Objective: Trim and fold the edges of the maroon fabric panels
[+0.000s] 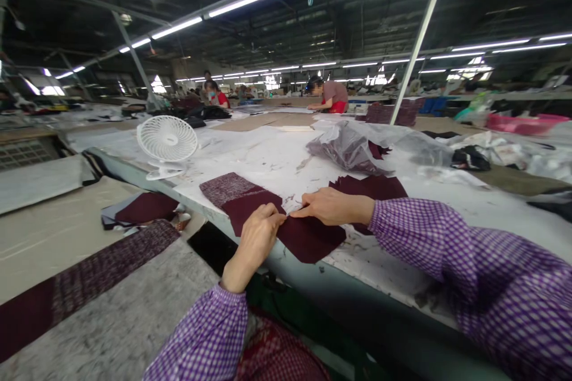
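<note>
Head view: landmark is the white fan. Maroon cloth lies on the counter, right of the fan and nearer me; its flecked end is the part closest to the fan, and its near side reaches the counter's edge. My left grip has thumb and forefinger pinched on the cloth around its middle. My right grip, farther right of the fan, has the index finger stretched out, tip at the cloth just beside my left fingertips; can't tell whether my right thumb closes on it from below.

Handling, my guess: light, soft, limp, knit-like, no stiffness to lean on. Shouldn't slip much or break; likelier to crease, stretch or drag at the edge. Best hold: fingertip pinch on a margin, two spots close together, a flat finger keeping it down. Lifting by one corner would probably let it droop.

More maroon pieces spread by my right wrist, well right of the fan; clear plastic bag beyond them, also right of the fan.
</note>
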Motion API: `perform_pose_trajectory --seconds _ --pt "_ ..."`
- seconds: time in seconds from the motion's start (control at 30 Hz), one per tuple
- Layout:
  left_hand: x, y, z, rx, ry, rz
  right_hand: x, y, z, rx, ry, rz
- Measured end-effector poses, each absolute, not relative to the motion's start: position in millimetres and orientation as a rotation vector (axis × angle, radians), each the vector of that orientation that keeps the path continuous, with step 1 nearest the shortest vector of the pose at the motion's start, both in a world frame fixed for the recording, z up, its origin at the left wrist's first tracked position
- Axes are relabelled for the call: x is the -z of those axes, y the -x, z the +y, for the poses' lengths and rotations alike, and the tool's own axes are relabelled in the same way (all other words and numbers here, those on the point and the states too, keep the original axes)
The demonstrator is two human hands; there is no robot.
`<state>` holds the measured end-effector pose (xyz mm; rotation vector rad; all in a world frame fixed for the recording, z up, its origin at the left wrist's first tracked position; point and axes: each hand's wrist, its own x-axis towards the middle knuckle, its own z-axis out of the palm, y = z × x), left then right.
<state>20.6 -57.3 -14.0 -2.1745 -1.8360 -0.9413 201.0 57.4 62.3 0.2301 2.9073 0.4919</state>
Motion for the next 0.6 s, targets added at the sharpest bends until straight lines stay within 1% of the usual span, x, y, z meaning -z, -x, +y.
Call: perform_pose_trajectory --seconds 0.23,0.43,0.5,0.6 --pt "15.5 -5.4 -65.6 1.189 2.226 -1.862 -72.3 -190.0 50.7 -0.529 -0.195 2.819" --pt "11.1 1.7 -73.8 1.503 2.171 -1.978 -72.3 -184.1 52.6 -0.52 -0.14 2.817" --pt "8.9 -0.2 -74.5 1.505 2.143 -2.024 -72.3 -183.5 53.0 -0.526 -0.135 2.816" --pt "6.3 -5.4 -74.2 1.419 2.136 -2.031 -73.6 -183.3 52.8 -0.529 -0.11 2.819"
